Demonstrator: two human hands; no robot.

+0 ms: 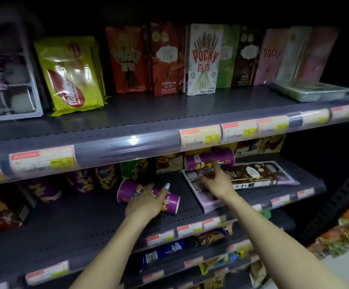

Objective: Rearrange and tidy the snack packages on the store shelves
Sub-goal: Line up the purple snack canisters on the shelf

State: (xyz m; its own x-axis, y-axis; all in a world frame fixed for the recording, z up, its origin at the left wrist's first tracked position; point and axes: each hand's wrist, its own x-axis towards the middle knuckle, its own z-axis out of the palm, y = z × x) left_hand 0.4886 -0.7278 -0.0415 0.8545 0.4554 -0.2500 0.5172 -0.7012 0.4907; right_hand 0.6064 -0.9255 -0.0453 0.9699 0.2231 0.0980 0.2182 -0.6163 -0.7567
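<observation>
Purple can point(148, 196): it is lying on its side on the middle shelf point(86, 215), its wide lidded end pointing left and its base pointing right toward the shelf's front edge.
Left hand point(146, 202): it is resting over the fallen purple can, fingers curling round the can's body with the thumb lifted above it, so it is gripping the can.
Second purple can point(210, 159): it is lying sideways further back on the same shelf, sitting on top of a flat brown and lilac package point(252, 178).
Right hand point(215, 180): it is reaching to the second purple can, its fingertips touching the can's lower side; the fingers are loosely spread and blurred, and whether they are closing on it cannot be told.
Standing cans point(104, 176): several more purple and yellow cans are standing upright at the back of the middle shelf, left of the hands.
Upper shelf point(148, 113): it is carrying a white Pocky box point(204, 59) among red, green, brown and pink boxes, with a green wafer bag point(69, 78) to their left.
Price labels point(200, 136): they are running along the shelf fronts.
</observation>
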